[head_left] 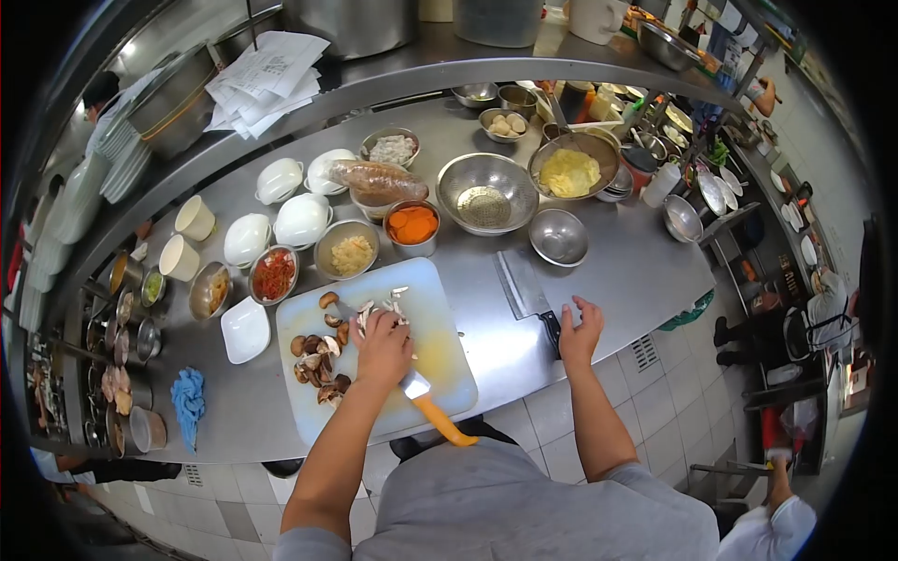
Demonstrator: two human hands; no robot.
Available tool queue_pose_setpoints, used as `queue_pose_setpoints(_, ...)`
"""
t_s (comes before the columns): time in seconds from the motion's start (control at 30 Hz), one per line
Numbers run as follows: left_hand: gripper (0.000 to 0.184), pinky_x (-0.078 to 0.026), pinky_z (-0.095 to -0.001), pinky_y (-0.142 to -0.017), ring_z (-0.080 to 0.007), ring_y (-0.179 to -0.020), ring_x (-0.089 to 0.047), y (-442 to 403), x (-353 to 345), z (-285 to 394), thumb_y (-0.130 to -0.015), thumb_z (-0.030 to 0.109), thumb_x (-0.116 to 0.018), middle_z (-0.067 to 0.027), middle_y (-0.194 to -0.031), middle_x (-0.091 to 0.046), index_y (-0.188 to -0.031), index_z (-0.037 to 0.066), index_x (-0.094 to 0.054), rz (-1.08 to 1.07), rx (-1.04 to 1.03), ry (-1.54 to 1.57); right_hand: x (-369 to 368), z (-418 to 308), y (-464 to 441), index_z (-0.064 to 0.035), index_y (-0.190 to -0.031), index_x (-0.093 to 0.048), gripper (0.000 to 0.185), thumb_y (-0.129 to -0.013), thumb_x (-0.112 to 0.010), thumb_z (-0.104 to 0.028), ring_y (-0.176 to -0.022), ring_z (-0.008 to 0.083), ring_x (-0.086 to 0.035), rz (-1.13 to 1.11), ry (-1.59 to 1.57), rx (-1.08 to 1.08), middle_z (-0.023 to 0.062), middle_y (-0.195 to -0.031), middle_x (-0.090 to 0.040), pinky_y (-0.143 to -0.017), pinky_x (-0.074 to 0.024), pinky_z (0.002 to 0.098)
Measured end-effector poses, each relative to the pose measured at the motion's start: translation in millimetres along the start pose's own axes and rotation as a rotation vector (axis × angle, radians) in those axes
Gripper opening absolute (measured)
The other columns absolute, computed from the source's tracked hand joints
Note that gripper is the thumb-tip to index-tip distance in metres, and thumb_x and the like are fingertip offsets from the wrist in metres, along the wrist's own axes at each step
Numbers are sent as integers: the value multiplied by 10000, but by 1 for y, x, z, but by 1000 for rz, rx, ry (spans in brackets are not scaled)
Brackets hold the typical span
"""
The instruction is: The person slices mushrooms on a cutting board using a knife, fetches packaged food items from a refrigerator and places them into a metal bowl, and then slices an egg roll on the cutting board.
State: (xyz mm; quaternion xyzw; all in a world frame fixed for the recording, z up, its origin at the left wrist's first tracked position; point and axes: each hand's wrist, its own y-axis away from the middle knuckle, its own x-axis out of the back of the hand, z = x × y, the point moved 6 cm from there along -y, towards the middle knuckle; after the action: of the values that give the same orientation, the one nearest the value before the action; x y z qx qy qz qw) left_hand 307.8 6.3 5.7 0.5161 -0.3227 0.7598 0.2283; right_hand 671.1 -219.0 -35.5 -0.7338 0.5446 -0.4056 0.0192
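Observation:
My left hand point(382, 348) lies palm down on the white cutting board point(435, 323), fingers spread over pale sliced mushroom pieces point(398, 299). A knife with an orange handle point(440, 419) lies on the board, its blade partly hidden beneath that hand. Left of it is a pile of brown mushrooms point(318, 365), some whole and some cut. My right hand point(582, 332) is raised on the right, fingers apart and holding nothing. Close beside it a cleaver point(524, 288) with a black handle rests on the steel table.
Behind the board stand bowls of chopped red pepper point(274, 275), minced garlic point(351, 254) and carrot slices point(412, 225). A perforated steel bowl point(486, 194) and a small steel bowl point(558, 237) are further right. A blue cloth point(188, 404) lies left. A steel shelf point(524, 68) overhangs the back.

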Motion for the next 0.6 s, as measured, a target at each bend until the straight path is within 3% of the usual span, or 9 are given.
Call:
queue_pose_setpoints(0.13,253,-233,-700,-1244,-306,-1449,-502,19,16,-9,-853,201,-844,-31,-1394,-634,-1095,154,-785,99,-4,51,1,-1,5,-73,-1206,-763,245,-993,-763,-194,-1172,355,-615,-72,-12,-5,149,-1210,-692,-1021,-488,470)
queue_pose_setpoints(0.2,255,-229,-708,-1246,-315,-1445,-504,21,21,-11,-861,201,-839,-38,-1387,-639,-1106,157,-786,108,18,74,-2,9,3,-71,-1195,-766,226,-1002,-753,-188,-1149,346,-626,-91,-32,-4,146,-1200,-696,-995,-502,459)
queue_pose_setpoints(0.3,272,-238,-705,-1244,-336,-1445,-503,33,29,-11,-872,206,-835,-53,-1383,-643,-1135,159,-785,146,46,112,10,34,-5,-64,-1209,-765,225,-1041,-718,-206,-1107,317,-642,-42,-67,-76,143,-1186,-701,-940,-521,428)
queue_pose_setpoints(0.37,299,-267,-670,-1240,-365,-1454,-496,31,40,-9,-880,203,-831,-68,-1426,-621,-1171,156,-778,165,41,108,45,51,-8,-52,-1222,-764,268,-1085,-670,-262,-1077,298,-650,159,-39,-132,143,-1181,-701,-920,-528,412)
queue_pose_setpoints(0.5,322,-272,-651,-1240,-363,-1463,-486,53,37,-28,-882,202,-828,-72,-1458,-598,-1196,158,-772,169,92,67,89,127,27,-44,-1235,-760,331,-1107,-641,-325,-1062,293,-656,214,94,-316,150,-1188,-701,-925,-528,408)
queue_pose_setpoints(0.57,337,-259,-658,-1239,-357,-1473,-474,61,35,-39,-887,208,-822,-77,-1471,-587,-1215,156,-764,151,129,70,97,169,48,-13,-1200,-755,363,-1131,-614,-341,-953,213,-643,277,142,-427,113,-1040,-704,-880,-532,359)
queue_pose_setpoints(0.6,337,-259,-658,-1239,-357,-1473,-474,63,35,-42,-887,208,-822,-77,-1471,-587,-1215,156,-764,152,130,67,98,172,52,-13,-1200,-755,363,-1131,-614,-341,-953,213,-643,275,140,-428,113,-1040,-704,-880,-532,359)
